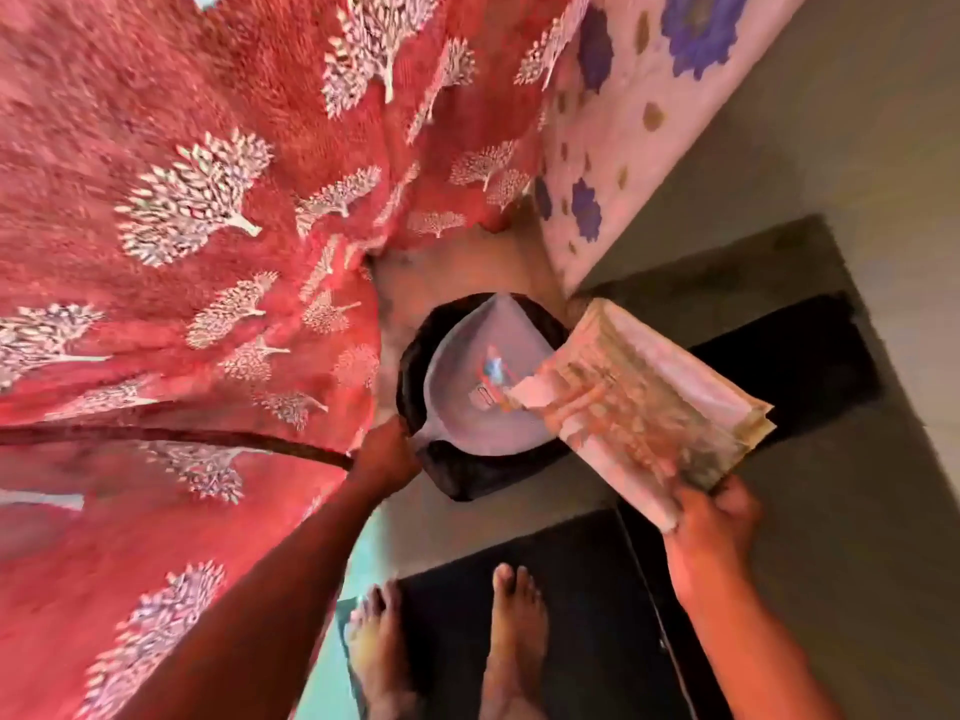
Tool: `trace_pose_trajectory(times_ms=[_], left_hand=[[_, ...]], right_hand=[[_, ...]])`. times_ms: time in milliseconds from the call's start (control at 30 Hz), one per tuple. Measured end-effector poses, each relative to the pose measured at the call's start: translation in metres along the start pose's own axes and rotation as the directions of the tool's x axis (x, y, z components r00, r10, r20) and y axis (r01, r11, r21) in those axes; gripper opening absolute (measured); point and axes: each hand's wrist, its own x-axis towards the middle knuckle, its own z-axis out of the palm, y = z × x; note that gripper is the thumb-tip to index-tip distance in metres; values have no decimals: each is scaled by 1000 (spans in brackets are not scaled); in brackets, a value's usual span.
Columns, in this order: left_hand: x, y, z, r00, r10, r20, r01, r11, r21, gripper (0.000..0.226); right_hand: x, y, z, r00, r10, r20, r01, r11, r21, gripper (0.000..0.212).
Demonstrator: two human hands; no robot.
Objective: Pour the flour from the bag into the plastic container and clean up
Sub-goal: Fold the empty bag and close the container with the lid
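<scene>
Flour bag in right hand, over bin.

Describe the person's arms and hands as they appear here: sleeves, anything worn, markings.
Both forearms are bare from the bottom edge of the picture to the wrists, with no sleeve in view. The left hand and the right hand wear no gloves. No watch, bangle or ring can be made out, though the picture is somewhat blurred.

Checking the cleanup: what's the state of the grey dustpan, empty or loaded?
Loaded: small scraps lie on the grey plastic dustpan, held over the black bin.
</scene>
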Motion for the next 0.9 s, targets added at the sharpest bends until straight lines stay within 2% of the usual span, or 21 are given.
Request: trace_pose_trajectory(times_ms=[167,233,300,367,433,533,600,700,767,900], left_hand=[[-2,6,7,996,91,15,-88,987,-134,18],[-13,4,-1,995,103,11,-101,986,-134,3],[-25,0,-14,999,51,-3,-51,989,-141,7],[-36,-6,-30,1000,4,-18,-9,969,-247,9],[-46,-9,-46,999,-19,-36,1,896,-443,9],[-54,-17,-64,997,-30,-77,-17,840,-543,10],[-54,-24,-70,996,-8,-93,-44,841,-540,24],[-47,-28,-72,994,51,-99,-97,828,-552,15],[-40,-26,-68,990,89,-113,-138,818,-558,7],[-26,-24,-53,986,104,-127,-159,801,-577,21]], right_hand=[[4,6,-11,999,33,-5,-33,999,29,41],[0,-1,-12,999,38,-5,-37,998,43,48],[-4,-13,-11,1000,32,2,-32,998,62,49],[-8,-25,-9,1000,30,2,-30,996,87,48],[-9,-31,-7,999,47,-18,-45,994,96,41],[-9,-29,-1,997,26,-68,-27,999,-19,32],[-6,-19,8,999,0,-50,-8,989,-146,31],[0,4,32,999,-26,42,39,936,-351,28],[6,18,54,990,-79,121,127,867,-481,26],[15,42,108,966,-78,247,218,757,-616,28]])
